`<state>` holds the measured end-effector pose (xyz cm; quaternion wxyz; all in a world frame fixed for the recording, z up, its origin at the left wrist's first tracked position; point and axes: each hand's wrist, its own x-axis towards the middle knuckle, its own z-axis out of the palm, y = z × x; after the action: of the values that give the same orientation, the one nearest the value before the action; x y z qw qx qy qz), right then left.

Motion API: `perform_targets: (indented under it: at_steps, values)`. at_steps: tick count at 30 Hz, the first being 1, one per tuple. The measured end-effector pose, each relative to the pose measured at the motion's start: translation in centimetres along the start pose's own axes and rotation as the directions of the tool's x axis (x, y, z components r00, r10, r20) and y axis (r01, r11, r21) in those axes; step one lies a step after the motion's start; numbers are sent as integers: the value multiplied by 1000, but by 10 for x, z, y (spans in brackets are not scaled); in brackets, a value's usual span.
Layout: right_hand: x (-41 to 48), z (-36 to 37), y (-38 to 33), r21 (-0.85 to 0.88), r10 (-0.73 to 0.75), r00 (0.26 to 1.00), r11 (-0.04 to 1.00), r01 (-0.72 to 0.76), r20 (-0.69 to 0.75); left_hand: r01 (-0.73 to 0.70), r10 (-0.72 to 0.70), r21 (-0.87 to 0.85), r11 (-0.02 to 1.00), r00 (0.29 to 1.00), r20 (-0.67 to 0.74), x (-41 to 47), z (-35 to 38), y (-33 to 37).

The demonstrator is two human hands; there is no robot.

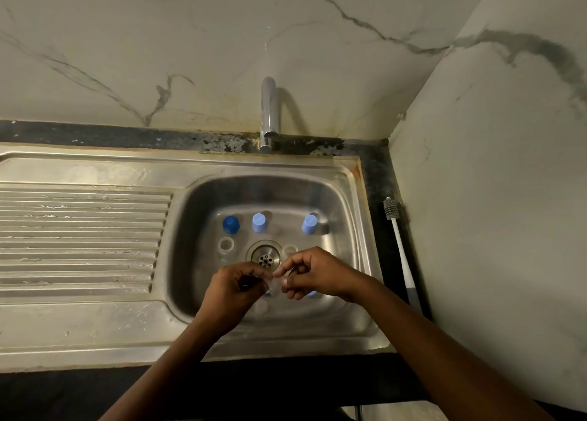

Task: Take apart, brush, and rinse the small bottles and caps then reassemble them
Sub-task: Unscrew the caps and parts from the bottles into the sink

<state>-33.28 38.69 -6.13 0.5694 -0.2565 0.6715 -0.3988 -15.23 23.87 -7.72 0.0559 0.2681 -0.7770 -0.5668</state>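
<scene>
Your left hand (236,289) and right hand (313,276) meet low over the stainless steel sink (187,246). Fingers of both are curled, pinching one small clear plastic bottle (275,283) between them. Blur hides whether a cap sits on it, so you may be twisting it apart or closing it; cannot tell which.

On the sink floor around it:
- One clear open-mouthed bottle (226,245) stands left of the round drain strainer (265,256).
- A second (289,249) stands just right of the strainer, and a third (261,306) lies just below your hands.
- Three blue plastic caps (259,222) stand in a row toward the back wall.

Chrome tap (269,116): no stream visible. The white long-handled bottle brush (398,246) lies on the dark bench (378,173) right of the sink, well apart.

Risks:
- The pinch is fingertip-only on a small, probably wet piece, so a slip would drop it among the standing bottles and scatter them.
- Reaching for the brush one-handed would weaken your hold.
- Loose caps could get mismatched.
</scene>
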Motion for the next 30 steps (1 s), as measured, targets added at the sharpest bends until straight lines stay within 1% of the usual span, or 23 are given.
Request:
perform_targets:
  at_steps: [3, 5, 6, 8, 10, 13, 16, 19, 24, 30]
  values:
    - [4, -1, 10, -48, 16, 1000, 999, -17, -26, 42, -42, -14, 999, 999, -23, -3, 1, -3]
    - [11, -1, 20, -171, 37, 997, 984, -49, -71, 66, -67, -27, 997, 995, -68, -4, 0, -6]
    - [15, -1, 26, -268, 43, 995, 961, -67, -95, 78, -81, -34, 996, 992, -96, -5, -2, -7]
    - [24, 1, 38, -502, 40, 992, 860, -96, -121, 96, -101, -47, 994, 985, -139, -7, -5, -10]
    - [32, 4, 50, -686, 53, 991, 718, -122, -121, 111, -118, -51, 993, 980, -158, -10, -8, -14]
    - [44, 12, 66, -826, 87, 990, 546, -143, -114, 137, -141, -36, 990, 976, -164, -15, -12, -17]
    - [54, 20, 77, -876, 116, 987, 457, -155, -114, 148, -150, -30, 989, 974, -168, -19, -15, -19]
    - [62, 27, 86, -895, 141, 982, 411, -171, -123, 152, -159, -54, 987, 971, -179, -23, -17, -23]
    - [68, 29, 96, -897, 176, 976, 400, -188, -126, 152, -167, -87, 984, 965, -204, -26, -19, -29]
    - [65, 26, 89, -888, 158, 977, 416, -198, -144, 168, -181, -77, 983, 959, -217, -22, -27, -30]
